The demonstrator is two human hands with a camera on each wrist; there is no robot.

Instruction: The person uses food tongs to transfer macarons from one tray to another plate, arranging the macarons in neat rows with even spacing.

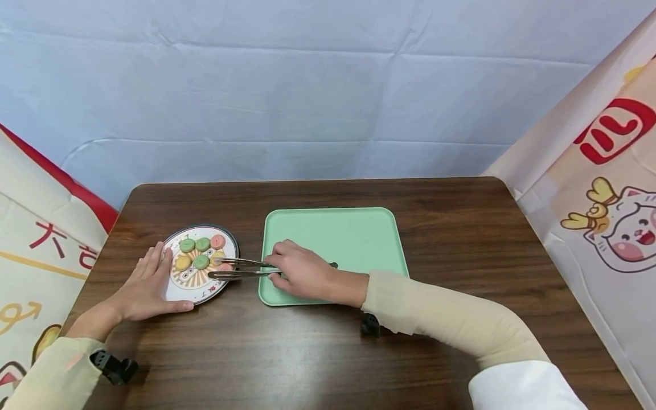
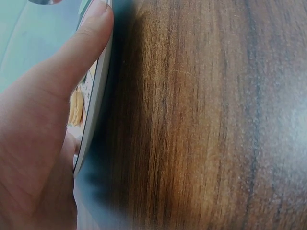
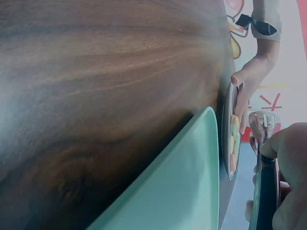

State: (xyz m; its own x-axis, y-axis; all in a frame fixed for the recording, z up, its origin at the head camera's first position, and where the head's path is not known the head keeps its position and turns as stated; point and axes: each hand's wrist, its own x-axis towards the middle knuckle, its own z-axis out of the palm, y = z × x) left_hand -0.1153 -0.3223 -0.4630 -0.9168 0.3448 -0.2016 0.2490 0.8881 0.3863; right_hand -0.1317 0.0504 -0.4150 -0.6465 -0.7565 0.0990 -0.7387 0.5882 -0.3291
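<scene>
A round plate (image 1: 177, 291) with a dark rim and a cartoon print lies at the left of the table. On it are several macarons in green (image 1: 201, 262), yellow (image 1: 182, 262) and pink (image 1: 217, 241). My left hand (image 1: 146, 285) rests on the plate's left edge, fingers straight; in the left wrist view its thumb (image 2: 84, 45) lies along the rim. My right hand (image 1: 304, 273) grips metal tongs (image 1: 238, 274), whose dark handle (image 3: 266, 191) shows in the right wrist view. The tongs' tips stand apart over the plate's right side, near a pink macaron (image 1: 224, 267); whether they touch it, I cannot tell.
A light green rectangular tray (image 1: 338, 228) lies in the middle of the brown wooden table (image 1: 461, 228), beneath my right hand. A pale blue cloth (image 1: 307, 102) hangs behind the table, with printed cloths at both sides.
</scene>
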